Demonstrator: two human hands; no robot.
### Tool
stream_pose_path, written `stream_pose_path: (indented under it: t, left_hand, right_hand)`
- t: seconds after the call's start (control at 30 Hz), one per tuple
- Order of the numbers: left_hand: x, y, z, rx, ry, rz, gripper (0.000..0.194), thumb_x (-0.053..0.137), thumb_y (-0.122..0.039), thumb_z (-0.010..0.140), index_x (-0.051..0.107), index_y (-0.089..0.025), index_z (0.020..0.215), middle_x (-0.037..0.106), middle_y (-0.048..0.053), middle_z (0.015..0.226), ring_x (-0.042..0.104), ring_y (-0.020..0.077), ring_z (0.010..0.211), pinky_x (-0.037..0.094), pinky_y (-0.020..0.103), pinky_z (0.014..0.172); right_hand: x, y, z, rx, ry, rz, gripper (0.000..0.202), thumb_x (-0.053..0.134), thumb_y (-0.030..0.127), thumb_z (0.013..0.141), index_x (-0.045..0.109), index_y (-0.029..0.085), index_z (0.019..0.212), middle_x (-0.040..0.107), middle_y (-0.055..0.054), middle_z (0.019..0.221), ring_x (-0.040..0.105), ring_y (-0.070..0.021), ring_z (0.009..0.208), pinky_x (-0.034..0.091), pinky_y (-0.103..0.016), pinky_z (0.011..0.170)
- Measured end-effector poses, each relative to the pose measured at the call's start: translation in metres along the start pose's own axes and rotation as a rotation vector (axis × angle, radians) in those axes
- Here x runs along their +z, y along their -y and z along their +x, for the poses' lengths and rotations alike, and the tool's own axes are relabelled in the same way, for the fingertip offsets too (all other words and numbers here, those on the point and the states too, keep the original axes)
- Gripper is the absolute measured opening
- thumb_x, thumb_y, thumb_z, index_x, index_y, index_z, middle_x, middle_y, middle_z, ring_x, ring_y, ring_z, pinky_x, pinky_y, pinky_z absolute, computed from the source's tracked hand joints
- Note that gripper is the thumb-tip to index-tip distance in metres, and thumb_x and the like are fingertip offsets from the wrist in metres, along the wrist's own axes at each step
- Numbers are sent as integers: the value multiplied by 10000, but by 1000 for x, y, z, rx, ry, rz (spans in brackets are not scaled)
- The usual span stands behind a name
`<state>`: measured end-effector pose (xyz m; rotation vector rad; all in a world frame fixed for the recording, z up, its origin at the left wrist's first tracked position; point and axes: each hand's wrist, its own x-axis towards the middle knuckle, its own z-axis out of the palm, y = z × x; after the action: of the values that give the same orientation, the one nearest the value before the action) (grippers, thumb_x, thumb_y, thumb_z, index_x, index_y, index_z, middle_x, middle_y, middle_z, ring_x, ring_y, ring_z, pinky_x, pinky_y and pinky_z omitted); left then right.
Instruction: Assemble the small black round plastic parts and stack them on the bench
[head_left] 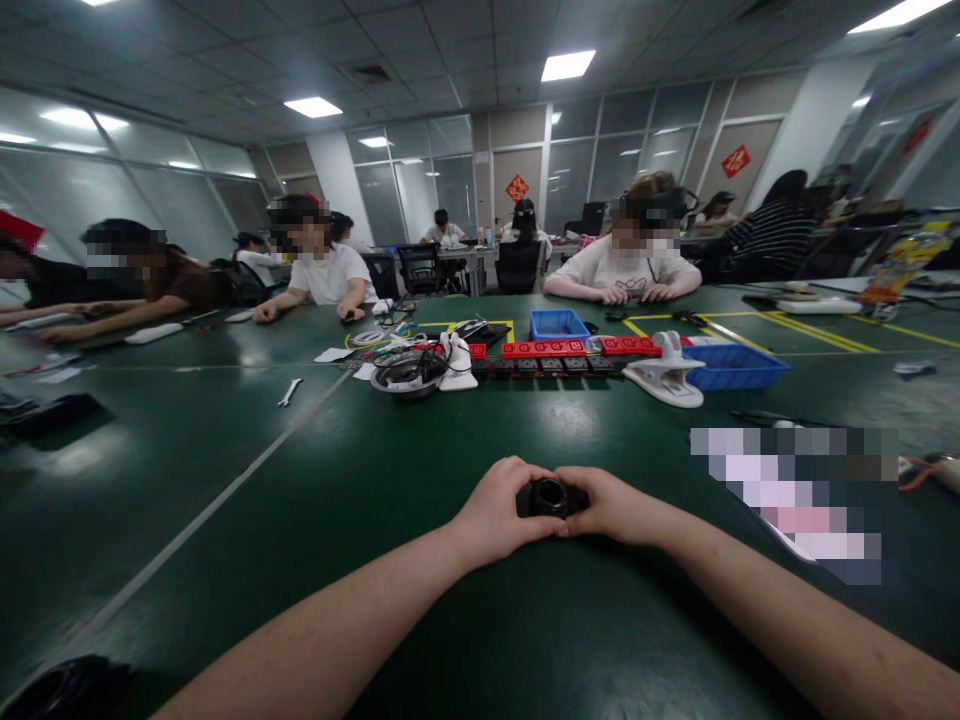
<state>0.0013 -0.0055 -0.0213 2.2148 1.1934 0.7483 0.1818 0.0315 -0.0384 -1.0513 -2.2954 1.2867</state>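
Note:
Between my two hands is a small black round part with a hollow opening (551, 497), close to the green tabletop (390, 460). My left hand (504, 508) curls around its left side, thumb in front and fingers behind. From the other side my right hand (606, 505) closes on the same part, its thumb and fingertips meeting those of my left hand. The far side of the part is hidden by my fingers. Another black part with a round opening (67, 690) lies at the bottom left corner, apart from my hands.
Ahead stand a metal bowl of cables (409, 378), red power strips (544, 349), a white clip (667, 370) and blue bins (735, 368), (559, 324). A wrench (289, 392) lies to the left. A blurred-out item (795, 510) lies right. Several people sit around the table.

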Motion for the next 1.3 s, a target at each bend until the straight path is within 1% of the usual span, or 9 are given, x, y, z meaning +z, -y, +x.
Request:
stream_pose_path:
  t: [0.2,0.33,0.43,0.6,0.7,0.8,0.93,1.03,1.3]
  left_hand:
    - [0,1,0,-1,-8,17,374,631,-379,629,544,-222,957,511,14,853,472,177,839,384,287,723]
    - [10,1,-1,-94,-126,30,366,642,-365,616,538,-210,930,510,18,869,476,183,845,382,307,738]
    - [18,0,-2,-170,-235,42,352,641,-360,614,529,-200,907,509,22,869,477,190,850,376,331,755]
    - [21,3,-1,-201,-286,46,353,647,-361,607,526,-195,895,513,24,862,473,195,856,370,341,764]
    - [19,5,-1,-189,-284,41,354,647,-360,606,528,-198,898,510,23,867,468,195,863,369,337,765]
    - [13,9,-1,-132,-229,7,358,648,-355,606,535,-200,908,506,24,874,468,191,866,374,318,757]
    - [4,12,1,-54,-61,-106,377,653,-352,607,544,-211,939,500,19,884,482,168,826,390,273,712]
    - [0,13,2,-29,29,-175,397,655,-345,608,542,-220,968,486,14,890,482,151,795,394,246,677]
    - [2,10,1,-38,48,-194,398,655,-332,610,541,-210,972,465,10,869,460,137,759,384,236,661]
  right_hand:
    - [5,3,1,35,-114,-163,330,689,328,529,486,163,730,500,34,665,457,-117,610,316,-198,498]
    - [15,6,3,134,-264,-311,366,683,381,503,432,176,674,497,27,636,447,-116,571,280,-196,460]
    - [23,10,4,204,-363,-427,320,639,376,548,408,184,658,508,15,634,456,-120,558,262,-203,450]
    - [33,23,6,299,-428,-585,182,550,324,642,449,180,686,554,-35,709,509,-154,611,263,-228,472]
    - [32,27,5,303,-393,-600,206,541,366,663,489,173,714,569,-55,750,532,-180,660,297,-243,509]
    - [23,26,0,228,-328,-518,349,605,448,598,518,169,790,569,-55,806,532,-196,711,340,-252,551]
    - [7,19,-7,16,-139,-268,522,681,349,548,490,191,1008,562,-32,946,519,-191,820,383,-258,658]
    - [0,14,-8,-3,-16,-171,477,673,288,571,507,185,1006,580,-15,909,529,-176,779,393,-247,641]
    - [1,10,-5,32,-41,-188,396,676,266,557,563,172,924,593,-4,825,528,-167,715,383,-230,594]
